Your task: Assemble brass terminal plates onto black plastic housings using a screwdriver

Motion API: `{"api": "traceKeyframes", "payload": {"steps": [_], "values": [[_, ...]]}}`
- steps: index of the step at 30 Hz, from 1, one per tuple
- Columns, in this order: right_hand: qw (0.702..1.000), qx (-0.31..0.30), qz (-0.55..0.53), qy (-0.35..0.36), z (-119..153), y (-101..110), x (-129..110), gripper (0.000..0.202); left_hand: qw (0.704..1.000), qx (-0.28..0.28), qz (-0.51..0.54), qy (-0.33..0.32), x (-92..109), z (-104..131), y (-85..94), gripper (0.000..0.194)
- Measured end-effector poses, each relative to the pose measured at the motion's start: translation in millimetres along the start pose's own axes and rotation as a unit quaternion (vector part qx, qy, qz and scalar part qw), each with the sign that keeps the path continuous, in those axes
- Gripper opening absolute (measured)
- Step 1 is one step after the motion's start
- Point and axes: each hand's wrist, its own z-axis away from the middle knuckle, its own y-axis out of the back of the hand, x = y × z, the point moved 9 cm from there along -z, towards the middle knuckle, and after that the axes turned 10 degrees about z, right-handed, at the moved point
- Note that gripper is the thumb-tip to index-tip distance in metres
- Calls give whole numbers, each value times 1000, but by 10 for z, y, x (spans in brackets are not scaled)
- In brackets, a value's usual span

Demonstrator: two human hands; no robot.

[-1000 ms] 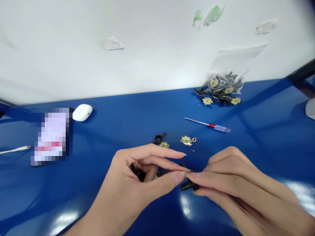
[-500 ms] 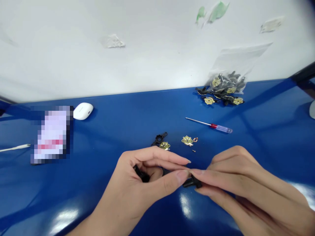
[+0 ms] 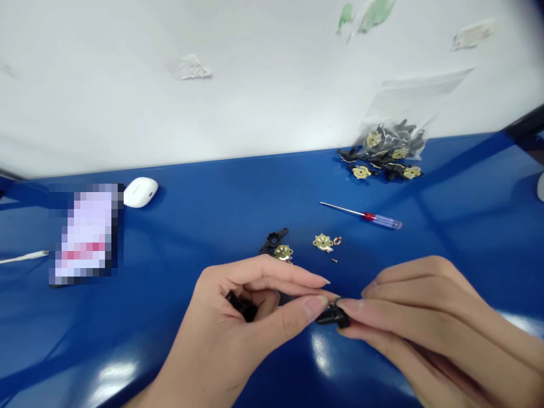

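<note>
My left hand (image 3: 250, 323) is curled, with a black part (image 3: 242, 306) in its palm, and its thumb and fingertips meet at a small black piece (image 3: 335, 317). My right hand (image 3: 408, 317) pinches that same piece between thumb and finger, just right of the left thumb tip. Beyond the hands lie a black ring-shaped part (image 3: 274, 239) and a gold disc (image 3: 283, 253). Another gold disc (image 3: 323, 242) sits to their right, beside a small copper-coloured ring (image 3: 337, 241) and a tiny screw (image 3: 334, 260).
A screwdriver (image 3: 378, 220) lies right of centre. Behind it are several black and gold parts (image 3: 361, 171) and a clear bag (image 3: 408, 107) of similar parts against the white wall. A blurred-out phone (image 3: 87, 232), a cable (image 3: 25, 258) and a white case (image 3: 141, 192) are at left.
My right hand has shifted slightly right, and a little more of the small black piece shows between the fingertips. The left hand keeps its curled hold.
</note>
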Motion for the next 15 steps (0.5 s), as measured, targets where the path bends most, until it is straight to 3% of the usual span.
{"api": "traceKeyframes", "payload": {"steps": [2, 4, 10, 15], "values": [[993, -80, 13, 84, 1, -46, -78, 29, 1000, -6, 6, 0, 2, -1, -18, 7], [986, -113, 21, 122, 5, -20, -82, 38, 1000, -15, 8, 1, 2, -5, -43, 7], [986, -122, 25, 115, 14, 16, -34, 34, 1000, -25, 4, 3, -1, -6, -66, 10], [987, -126, 21, 98, 84, 0, 23, 45, 1000, -15, -23, 0, 27, 7, -47, 7]]}}
